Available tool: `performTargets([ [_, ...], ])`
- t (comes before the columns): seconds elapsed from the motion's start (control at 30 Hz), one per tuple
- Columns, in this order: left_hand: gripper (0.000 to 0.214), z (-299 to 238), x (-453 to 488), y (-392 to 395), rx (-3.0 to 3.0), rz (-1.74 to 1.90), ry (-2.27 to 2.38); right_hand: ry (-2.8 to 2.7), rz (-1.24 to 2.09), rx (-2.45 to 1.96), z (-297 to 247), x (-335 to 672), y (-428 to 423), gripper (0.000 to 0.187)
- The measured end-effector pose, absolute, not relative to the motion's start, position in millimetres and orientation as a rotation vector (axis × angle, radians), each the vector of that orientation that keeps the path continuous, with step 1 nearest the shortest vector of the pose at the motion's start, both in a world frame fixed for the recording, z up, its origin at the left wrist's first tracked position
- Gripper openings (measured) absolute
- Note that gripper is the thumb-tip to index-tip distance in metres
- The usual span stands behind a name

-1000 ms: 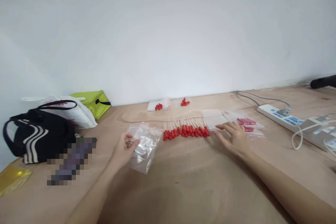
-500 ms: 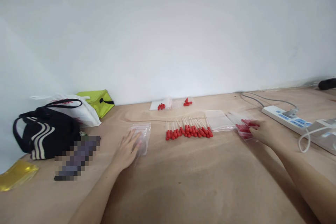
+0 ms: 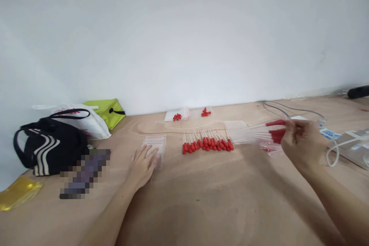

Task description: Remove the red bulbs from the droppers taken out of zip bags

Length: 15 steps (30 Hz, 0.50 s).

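Note:
My left hand lies flat, fingers spread, on a small clear zip bag resting on the wooden table. My right hand is lifted above the table at the right, closed on a filled bag of red-tipped droppers that points left. A row of loose red-tipped droppers lies between my hands. An empty clear bag lies just right of that row. More filled bags rest under the raised one.
A black striped handbag, a white bag and a green pouch sit at the left. A yellow packet lies at the front left. Two small bags with red caps lie near the wall. Power strips and cables occupy the right.
My left hand laid the clear bag down and now rests flat on it. My right hand moved right, took a filled dropper bag and lifted it off the table.

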<state>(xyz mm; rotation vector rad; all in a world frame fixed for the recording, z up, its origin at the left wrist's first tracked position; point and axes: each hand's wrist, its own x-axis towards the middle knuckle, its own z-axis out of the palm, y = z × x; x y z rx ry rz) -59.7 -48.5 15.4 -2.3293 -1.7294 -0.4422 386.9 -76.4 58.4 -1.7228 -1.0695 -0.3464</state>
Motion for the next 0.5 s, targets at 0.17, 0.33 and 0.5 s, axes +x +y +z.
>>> performTargets([
  [0.17, 0.038, 34, -40, -62, -2.410, -0.841, -1.545, -1.167, 0.717, -1.327, 48, 302, -93, 0.039],
  [0.33, 0.031, 38, 9, -89, -2.664, -0.981, -1.518, -0.892, 1.446, -1.123, 13, 243, -96, 0.046],
  [0.5, 0.048, 30, 45, -104, -3.054, -0.746, -1.404, -0.870, 1.920, -1.125, 12, 248, -89, 0.044],
])
